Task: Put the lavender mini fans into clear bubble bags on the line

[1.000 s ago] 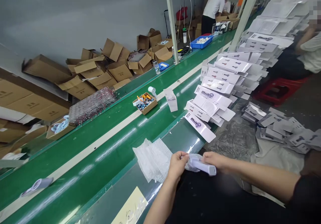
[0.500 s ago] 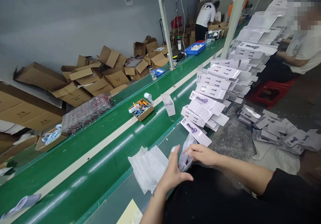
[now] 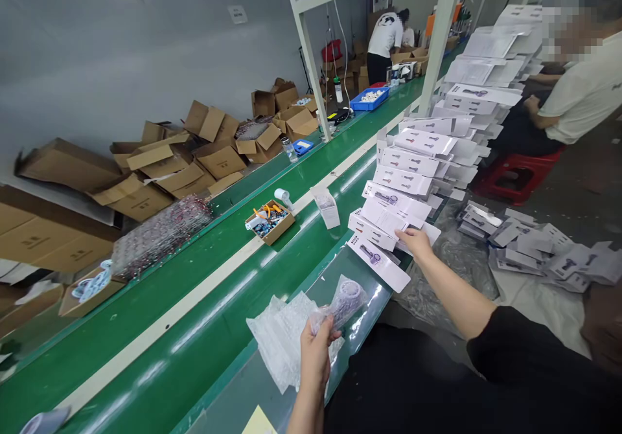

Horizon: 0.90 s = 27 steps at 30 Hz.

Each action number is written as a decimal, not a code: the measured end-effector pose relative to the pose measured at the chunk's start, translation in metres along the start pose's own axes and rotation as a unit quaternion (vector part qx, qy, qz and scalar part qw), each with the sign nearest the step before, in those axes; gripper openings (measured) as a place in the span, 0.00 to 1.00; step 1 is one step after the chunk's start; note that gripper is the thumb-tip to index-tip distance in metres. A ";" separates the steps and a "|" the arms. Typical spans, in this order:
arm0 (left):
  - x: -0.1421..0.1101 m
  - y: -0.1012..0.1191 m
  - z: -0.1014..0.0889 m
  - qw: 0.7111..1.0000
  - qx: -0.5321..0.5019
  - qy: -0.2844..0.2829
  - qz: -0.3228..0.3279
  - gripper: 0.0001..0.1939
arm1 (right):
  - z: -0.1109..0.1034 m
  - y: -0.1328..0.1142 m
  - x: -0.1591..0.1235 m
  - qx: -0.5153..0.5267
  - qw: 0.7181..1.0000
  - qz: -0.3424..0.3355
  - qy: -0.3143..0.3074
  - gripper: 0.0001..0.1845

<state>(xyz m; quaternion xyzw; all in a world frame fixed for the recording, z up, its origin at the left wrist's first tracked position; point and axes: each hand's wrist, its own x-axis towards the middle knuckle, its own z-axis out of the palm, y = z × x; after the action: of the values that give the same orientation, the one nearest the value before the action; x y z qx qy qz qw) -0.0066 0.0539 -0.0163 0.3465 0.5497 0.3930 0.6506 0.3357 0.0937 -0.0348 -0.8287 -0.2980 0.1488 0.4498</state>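
**Wrapped lavender device in my left hand, my right at the white cartons**

My left hand (image 3: 317,350) is closed around the narrow end of a lavender, round-headed device (image 3: 350,291) in a clear plastic bag (image 3: 360,299). The head points to about one o'clock, over the dark green worktop (image 3: 228,398). Between one and two o'clock from that hand, my right hand (image 3: 416,243) has its fingertips at the edge of the long stack of white printed cardboard cartons (image 3: 413,160); I can't tell whether they are clenched on a piece or only touching it.

Translucent bubble-wrap sheets (image 3: 278,340) lie just beside my left hand at nine to ten o'clock, reaching partly under it. At seven o'clock is a pale yellow paper (image 3: 259,422).

On the green conveyor belt (image 3: 214,320), a small brown cardboard box of orange-handled tools and blue pieces (image 3: 279,230) sits at eleven o'clock and a narrow open white box (image 3: 330,217) at twelve. A loose pile of white cartons (image 3: 566,259) lies at two o'clock. Farther off, between one and two, a person in a white shirt (image 3: 580,94) sits on a red plastic stool (image 3: 522,171).
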 end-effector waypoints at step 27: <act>-0.023 0.067 -0.032 0.965 0.178 0.176 0.080 0.19 | 0.113 -0.042 -0.096 0.020 0.671 -0.560 -0.486 0.22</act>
<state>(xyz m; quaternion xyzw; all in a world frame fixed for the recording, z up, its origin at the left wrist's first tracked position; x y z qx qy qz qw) -0.0486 0.0637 0.0481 0.4247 0.6872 0.3942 0.4381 0.1880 0.1247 -0.0641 -0.3075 -0.8795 0.2564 0.2572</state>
